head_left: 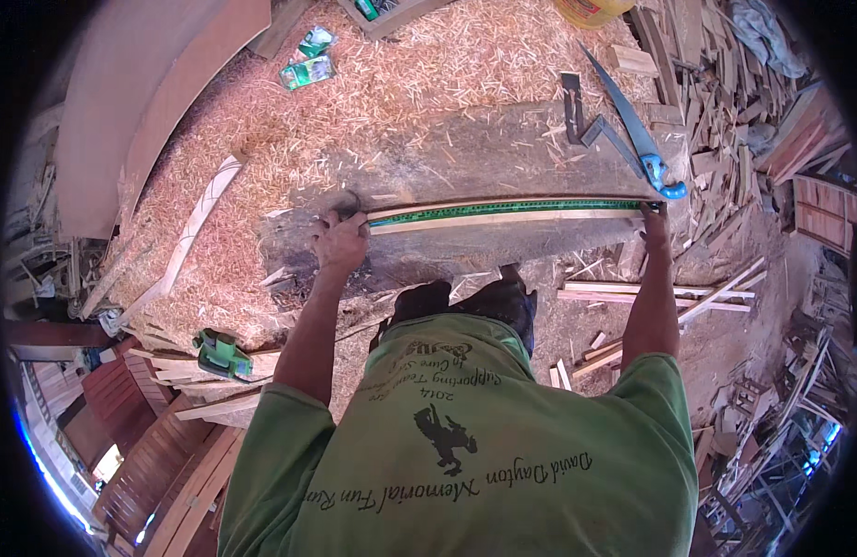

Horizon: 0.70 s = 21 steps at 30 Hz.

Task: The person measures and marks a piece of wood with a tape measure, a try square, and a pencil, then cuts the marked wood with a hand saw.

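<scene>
A long pale wooden strip (502,216) lies across a worn plank bench (465,251), with a green measuring tape (512,205) stretched along it. My left hand (343,239) grips the tape and strip at the left end, fingers bent. At the right end my right hand (656,227) has its fingers closed on the tape, partly hidden under the wrist. Just beyond that hand lies a handsaw (632,116) with a blue handle. A metal square (612,139) and a dark flat piece (572,102) rest left of the saw.
Wood shavings (400,84) cover the back of the work surface, with green packets (306,70) and a yellow bucket (591,9). A green power tool (222,353) sits at lower left. Curved boards (113,121) stand at left; scrap wood (725,139) is piled at right.
</scene>
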Tool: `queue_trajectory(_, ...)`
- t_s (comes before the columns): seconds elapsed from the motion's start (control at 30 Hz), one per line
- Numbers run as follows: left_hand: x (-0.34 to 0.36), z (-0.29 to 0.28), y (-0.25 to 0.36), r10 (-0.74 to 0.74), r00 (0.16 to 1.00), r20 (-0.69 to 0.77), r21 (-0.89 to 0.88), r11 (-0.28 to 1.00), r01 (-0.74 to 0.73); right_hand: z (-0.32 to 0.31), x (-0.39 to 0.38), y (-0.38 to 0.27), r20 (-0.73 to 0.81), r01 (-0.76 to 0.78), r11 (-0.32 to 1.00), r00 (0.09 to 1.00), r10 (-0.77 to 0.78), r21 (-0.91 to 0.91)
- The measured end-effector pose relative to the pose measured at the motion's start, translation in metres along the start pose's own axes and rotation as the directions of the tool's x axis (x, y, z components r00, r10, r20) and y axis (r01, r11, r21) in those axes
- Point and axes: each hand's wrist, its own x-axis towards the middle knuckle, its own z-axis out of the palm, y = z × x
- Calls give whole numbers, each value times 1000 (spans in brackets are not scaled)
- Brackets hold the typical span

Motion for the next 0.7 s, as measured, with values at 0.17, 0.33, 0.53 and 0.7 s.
queue_trajectory(0.17, 2, 3, 4, -7, 1000, 14, 24, 1000, 7, 10, -84, -75, -137, 338, 940, 934, -330, 45)
queue_trajectory(0.33, 5, -4, 12, -16, 998, 65, -10, 1000, 16, -50, -301, -265, -122, 727, 155, 314, -942, 669)
queue_trajectory(0.53, 9, -4, 13, -31, 998, 57, -34, 999, 33, -106, -367, -303, -236, 318, -195, 95, -967, 928)
queue_trajectory(0.7, 8, -11, 14, -72, 989, 128, -27, 997, 77, -125, -362, -282, -410, 712, -335, -72, -909, 617)
